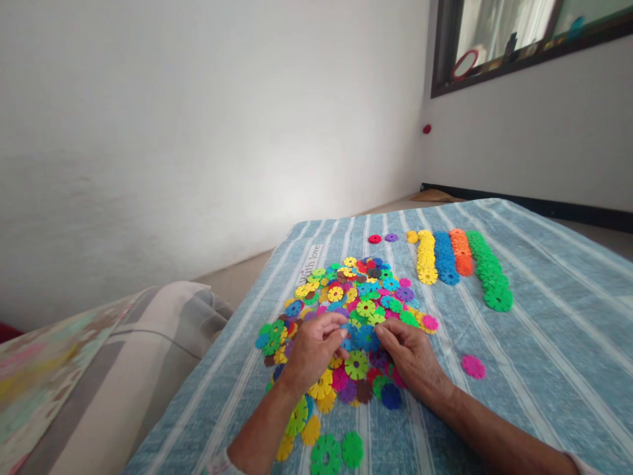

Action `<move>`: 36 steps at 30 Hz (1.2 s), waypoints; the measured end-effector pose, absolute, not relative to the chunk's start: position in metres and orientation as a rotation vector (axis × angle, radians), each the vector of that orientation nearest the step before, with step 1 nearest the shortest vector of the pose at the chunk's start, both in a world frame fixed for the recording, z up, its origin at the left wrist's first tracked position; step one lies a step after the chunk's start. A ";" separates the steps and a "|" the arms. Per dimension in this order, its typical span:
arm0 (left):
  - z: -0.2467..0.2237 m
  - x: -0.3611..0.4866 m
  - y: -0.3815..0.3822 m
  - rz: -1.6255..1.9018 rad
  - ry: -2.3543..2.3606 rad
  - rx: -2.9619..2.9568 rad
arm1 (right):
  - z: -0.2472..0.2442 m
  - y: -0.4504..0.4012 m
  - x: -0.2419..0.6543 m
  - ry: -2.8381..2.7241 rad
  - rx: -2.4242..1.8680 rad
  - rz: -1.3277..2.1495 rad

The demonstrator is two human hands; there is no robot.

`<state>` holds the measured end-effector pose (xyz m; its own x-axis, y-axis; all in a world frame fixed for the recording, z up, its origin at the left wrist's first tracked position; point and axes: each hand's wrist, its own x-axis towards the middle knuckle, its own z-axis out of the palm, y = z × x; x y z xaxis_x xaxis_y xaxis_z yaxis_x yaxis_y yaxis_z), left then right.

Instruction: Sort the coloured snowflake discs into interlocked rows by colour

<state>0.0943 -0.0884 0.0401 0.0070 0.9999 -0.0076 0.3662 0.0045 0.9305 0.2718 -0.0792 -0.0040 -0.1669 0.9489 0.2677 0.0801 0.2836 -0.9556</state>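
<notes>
Over a heap of colourful notched plastic discs [366,308], both my hands work close together. My left hand [316,346] is closed, its thumb and fingers pinching the edge of a blue notched disc [349,338]. Opposite it, my right hand [410,353] pinches another blue notched disc [367,338] between thumb and forefinger. The two blue discs meet or overlap between my hands; whether they are slotted together cannot be made out. Just beneath them lies a lime green disc [356,365]. My fingertips are partly hidden behind the discs and hands.
Overlapping rows of yellow [427,257], blue [444,257], orange [461,252] and green discs [488,270] lie at the back right. A red disc [374,239], a purple disc [391,237] and a pink disc [473,366] lie apart on the striped cloth [558,316].
</notes>
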 end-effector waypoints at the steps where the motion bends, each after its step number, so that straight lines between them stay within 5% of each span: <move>1: 0.039 0.096 -0.089 1.006 1.449 1.475 | -0.004 -0.079 0.272 -1.502 -0.991 1.078; 26: 0.034 0.118 -0.103 1.003 1.263 1.423 | -0.006 -0.083 0.275 -1.553 -0.936 1.175; 36: 0.028 0.108 -0.103 1.009 1.546 1.879 | -0.011 -0.082 0.282 -1.482 -0.989 1.215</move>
